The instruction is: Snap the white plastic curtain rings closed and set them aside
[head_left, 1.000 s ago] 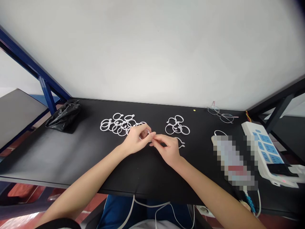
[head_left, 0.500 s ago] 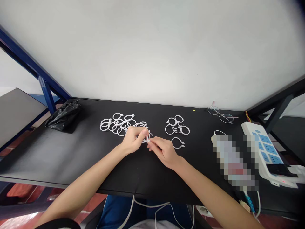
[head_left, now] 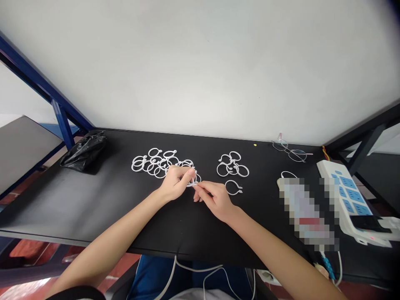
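My left hand (head_left: 175, 183) and my right hand (head_left: 214, 196) meet at the middle of the black table (head_left: 125, 212), both pinching one white plastic ring (head_left: 193, 181) between their fingertips. Just behind my left hand lies a pile of several white rings (head_left: 156, 162). A smaller cluster of white rings (head_left: 233, 164) lies to the right of my hands. A single open ring (head_left: 233, 188) rests on the table beside my right hand.
A crumpled black plastic bag (head_left: 83, 152) sits at the table's left end. Thin-framed glasses (head_left: 290, 151) lie at the back right. A white and blue power strip (head_left: 350, 200) and a blurred flat object (head_left: 308, 212) occupy the right side. White cables (head_left: 200, 273) hang below the front edge.
Both hands have shifted slightly left and back toward the large pile, still pinching the ring. The single open ring by my right hand is now uncovered.
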The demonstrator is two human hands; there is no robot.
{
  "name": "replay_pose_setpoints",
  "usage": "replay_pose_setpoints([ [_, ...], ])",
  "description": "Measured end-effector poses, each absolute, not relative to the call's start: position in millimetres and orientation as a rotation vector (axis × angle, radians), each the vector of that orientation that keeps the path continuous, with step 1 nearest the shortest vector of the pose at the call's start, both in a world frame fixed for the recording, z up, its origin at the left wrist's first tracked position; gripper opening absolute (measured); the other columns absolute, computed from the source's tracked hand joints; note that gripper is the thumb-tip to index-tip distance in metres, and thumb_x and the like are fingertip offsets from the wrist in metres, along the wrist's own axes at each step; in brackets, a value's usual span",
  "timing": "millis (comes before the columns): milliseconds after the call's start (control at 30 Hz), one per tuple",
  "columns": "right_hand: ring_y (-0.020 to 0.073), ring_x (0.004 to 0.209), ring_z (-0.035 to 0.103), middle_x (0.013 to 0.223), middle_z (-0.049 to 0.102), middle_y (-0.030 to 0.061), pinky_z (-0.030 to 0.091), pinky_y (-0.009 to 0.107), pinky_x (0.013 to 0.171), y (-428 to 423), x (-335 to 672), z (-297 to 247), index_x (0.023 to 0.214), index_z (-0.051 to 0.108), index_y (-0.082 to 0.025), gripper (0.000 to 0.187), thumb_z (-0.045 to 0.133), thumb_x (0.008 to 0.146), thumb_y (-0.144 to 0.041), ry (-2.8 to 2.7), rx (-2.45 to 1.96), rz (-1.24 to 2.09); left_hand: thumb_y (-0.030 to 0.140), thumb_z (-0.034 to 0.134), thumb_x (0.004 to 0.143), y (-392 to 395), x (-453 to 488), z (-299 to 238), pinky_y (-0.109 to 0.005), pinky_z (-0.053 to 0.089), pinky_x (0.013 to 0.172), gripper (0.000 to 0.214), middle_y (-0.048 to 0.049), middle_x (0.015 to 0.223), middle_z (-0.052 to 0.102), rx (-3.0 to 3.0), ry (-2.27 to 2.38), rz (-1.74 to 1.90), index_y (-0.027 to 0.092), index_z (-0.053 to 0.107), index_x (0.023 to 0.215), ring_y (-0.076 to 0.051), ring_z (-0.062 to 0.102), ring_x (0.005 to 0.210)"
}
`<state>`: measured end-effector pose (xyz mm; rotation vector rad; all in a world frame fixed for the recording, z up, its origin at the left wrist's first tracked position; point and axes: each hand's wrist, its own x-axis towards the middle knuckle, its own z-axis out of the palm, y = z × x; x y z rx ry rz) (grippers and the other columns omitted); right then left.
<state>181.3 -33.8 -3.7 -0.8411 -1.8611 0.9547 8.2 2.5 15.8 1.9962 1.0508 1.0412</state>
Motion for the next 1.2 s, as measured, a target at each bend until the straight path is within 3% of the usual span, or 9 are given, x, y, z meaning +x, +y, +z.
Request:
replay_pose_setpoints([
  [267, 0.0137, 0.061, 0.066, 0.07, 0.066, 0.0006, 0.056, 0.027, 0.062, -33.8, 180.2, -5.8, 0.09, 0.065, -0.019, 0.018, 0.049, 0.097, -0.026, -1.855, -0.826, 0.887, 0.053, 0.027, 0.098, 4.0, 5.3, 14.6, -0.024, 0.029, 0.049, 0.061, 0.002, 0.048, 0.042, 2.074, 1.014, 1.024, 0.015, 0.055, 0.058, -0.009, 0.037, 0.045],
  [567, 0.0129, 0.061, 0.066, 0.078, 0.069, 0.0031, 0.057, 0.025, 0.058, -26.5, 181.5, -11.1, 0.104, 0.066, -0.019, 0.019, 0.051, 0.096, -0.027, -1.813, -0.881, 0.737, 0.049, 0.035, 0.097, 11.6, -5.4, 15.8, -0.025, 0.035, 0.056, 0.049, -0.0032, 0.071, 0.058, 2.459, 1.174, 0.934, 0.015, 0.062, 0.074, -0.012, 0.048, 0.058],
  [767, 0.0122, 0.059, 0.065, 0.074, 0.068, 0.0023, 0.056, 0.024, 0.058, -22.2, 188.9, -6.7, 0.094, 0.066, -0.018, 0.015, 0.052, 0.094, -0.021, -1.788, -0.979, 0.579, 0.052, 0.035, 0.098, 25.9, -10.9, 5.6, -0.025, 0.036, 0.059, 0.052, -0.0059, 0.082, 0.062, 2.595, 1.315, 0.816, 0.016, 0.067, 0.08, -0.016, 0.055, 0.075],
  [1200, 0.0127, 0.063, 0.066, 0.077, 0.069, 0.0011, 0.057, 0.026, 0.061, -10.9, 199.1, -9.7, 0.092, 0.065, -0.02, 0.012, 0.054, 0.091, -0.016, -1.751, -1.108, 0.383, 0.045, 0.058, 0.091, 29.7, -6.2, -2.2, -0.025, 0.039, 0.056, 0.029, -0.004, 0.086, 0.064, 2.641, 1.458, 0.741, 0.017, 0.064, 0.085, -0.018, 0.056, 0.083],
])
